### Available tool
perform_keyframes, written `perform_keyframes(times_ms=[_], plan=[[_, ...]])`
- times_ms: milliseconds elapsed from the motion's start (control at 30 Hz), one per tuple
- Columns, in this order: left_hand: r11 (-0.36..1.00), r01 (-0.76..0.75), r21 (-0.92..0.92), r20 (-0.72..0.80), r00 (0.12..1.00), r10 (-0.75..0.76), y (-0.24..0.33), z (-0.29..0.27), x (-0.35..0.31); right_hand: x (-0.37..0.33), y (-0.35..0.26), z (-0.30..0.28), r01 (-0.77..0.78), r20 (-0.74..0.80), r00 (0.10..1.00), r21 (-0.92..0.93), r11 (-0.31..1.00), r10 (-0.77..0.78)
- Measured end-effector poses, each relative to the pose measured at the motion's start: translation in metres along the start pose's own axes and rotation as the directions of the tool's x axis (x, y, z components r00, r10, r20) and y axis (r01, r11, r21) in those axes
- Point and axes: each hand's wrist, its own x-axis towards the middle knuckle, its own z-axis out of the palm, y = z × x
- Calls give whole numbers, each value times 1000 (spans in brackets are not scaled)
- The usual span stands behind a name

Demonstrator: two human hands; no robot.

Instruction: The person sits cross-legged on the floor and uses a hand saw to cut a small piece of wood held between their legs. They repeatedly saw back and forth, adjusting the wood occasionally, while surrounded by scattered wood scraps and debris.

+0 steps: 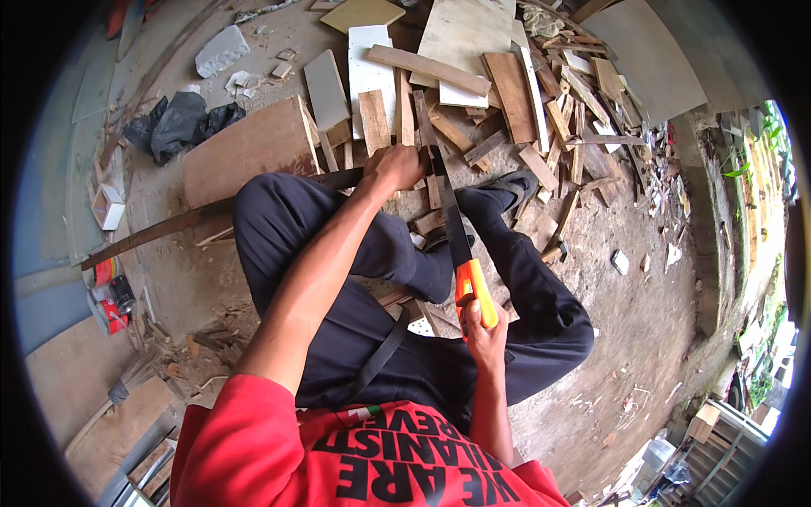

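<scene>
My right hand [487, 329] is closed round the orange and yellow handle of a hand saw [457, 228]. The saw's dark blade slants up and away, its far part beside my left hand [395, 169]. That left hand is wrapped over a long dark wooden strip [169, 224], close to its right end. Leftward, the strip runs past my bent left knee. Whether the teeth touch the wood is too small to tell. My left foot, in a dark shoe [437, 266], rests below the blade.
Scrap planks and boards [511, 97] pile up ahead and to the right. A broad brown board [245, 156] lies at left, with a black plastic bag [177, 122] and a pale broken block [221, 52] beyond. Red cans [108, 296] stand far left. Rubble dots the dirt floor [621, 338].
</scene>
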Motion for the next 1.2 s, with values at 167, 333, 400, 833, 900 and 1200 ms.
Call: perform_keyframes(times_ms=[167, 333, 400, 833, 900, 1200], plan=[[1000, 5, -26, 39, 999, -4, 44, -50, -19, -10, 2, 13, 36, -87, 996, 70, 997, -29], [997, -54, 55, -78, 995, 58, 25, -39, -18, -9, 3, 32, 104, -177, 981, 127, 986, -81], [989, -36, 144, -258, 963, 73, -28, -5, -12, -9, -5, 40, 166, -173, 975, 132, 977, -142], [991, 132, -37, -517, 846, -132, -38, -137, -52, -10, -17, 54, 324, -229, 931, 156, 933, -284], [977, 196, -83, -520, 828, -210, -30, -136, -54, -7, -23, 60, 340, -189, 930, 118, 933, -315], [975, 163, -149, -509, 833, -217, -35, -87, -77, -12, -24, 75, 342, -87, 937, 24, 939, -339]])
